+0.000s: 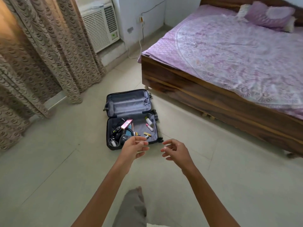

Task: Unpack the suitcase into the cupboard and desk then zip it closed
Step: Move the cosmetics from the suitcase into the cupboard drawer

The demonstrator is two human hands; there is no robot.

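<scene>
A small dark suitcase point(152, 141) lies wide open on the tiled floor, its empty grey-lined lid point(128, 102) folded back toward the curtain. The near half holds a pink box point(126, 124), black headphones and cables point(118, 135), a white charger point(113, 143), small bottles point(148, 122) and yellow tubes point(147, 134). My left hand point(134, 147) hovers over the near edge of the suitcase, fingers apart and holding nothing. My right hand point(176, 151) is stretched out just right of the case, fingers loosely curled and empty.
A wooden bed point(196, 89) with a purple sheet and pillows point(270, 15) fills the right side. Patterned curtains point(41, 54) hang on the left, with a window air conditioner point(100, 25) beside them. My grey-trousered leg point(134, 208) shows at the bottom.
</scene>
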